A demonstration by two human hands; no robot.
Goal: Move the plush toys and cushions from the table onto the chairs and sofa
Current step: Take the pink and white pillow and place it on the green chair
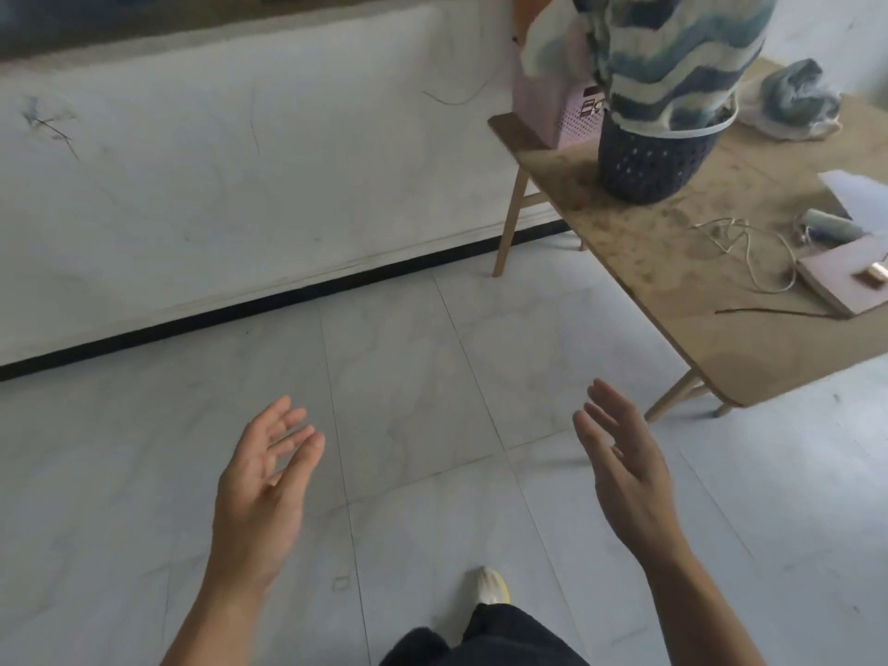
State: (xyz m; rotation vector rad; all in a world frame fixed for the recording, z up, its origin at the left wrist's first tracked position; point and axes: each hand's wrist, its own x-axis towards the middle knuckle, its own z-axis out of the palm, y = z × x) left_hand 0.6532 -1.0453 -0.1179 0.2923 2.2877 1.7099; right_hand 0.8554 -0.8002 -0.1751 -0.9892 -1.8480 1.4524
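Note:
A low wooden table (696, 310) stands at the right. On it a dark perforated basket (648, 161) holds a fluffy cushion with blue and white wavy stripes (672, 55). A pink basket (562, 113) behind it holds pale plush items (548, 45), partly hidden. A small blue-grey plush bundle (797, 98) lies at the table's far right. My left hand (262, 483) and my right hand (624, 468) hover over the floor, palms facing each other, fingers straight, holding nothing. Both are well short of the table.
A white cord (749, 247), a pink board (845, 276), a white sheet (860, 189) and a small roll (826, 225) lie on the table's right part. Pale floor tiles (408, 377) stretch to a white wall with a black baseboard (288, 300). My foot (490, 586) is below.

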